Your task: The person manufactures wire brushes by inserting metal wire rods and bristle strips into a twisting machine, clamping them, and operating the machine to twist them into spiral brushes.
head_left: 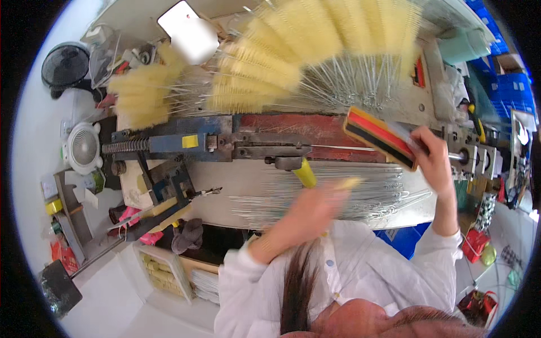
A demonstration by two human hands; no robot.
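Observation:
My left hand (pixel 313 213) is smeared by motion above a spread of thin metal wires (pixel 360 194). A small pale yellow thing (pixel 350 183) shows at its fingertips, too blurred to name. Close by, a yellow-green handle (pixel 305 173) sticks out of the long bench machine (pixel 270 138). My right hand (pixel 433 160) is closed at the right end of a flat rectangular block (pixel 380 138) with red and black stripes and a tan edge, tilted over the machine's red bed. A single wire (pixel 344 147) lies along the bed.
Yellow bristle brushes (pixel 338 34) with twisted wire stems are heaped behind the machine, beside a smaller bundle (pixel 141 93). A white-screened device (pixel 189 34) lies at the back. Two fans (pixel 84 147) stand at the left. Blue crates (pixel 510 90) are stacked at the right.

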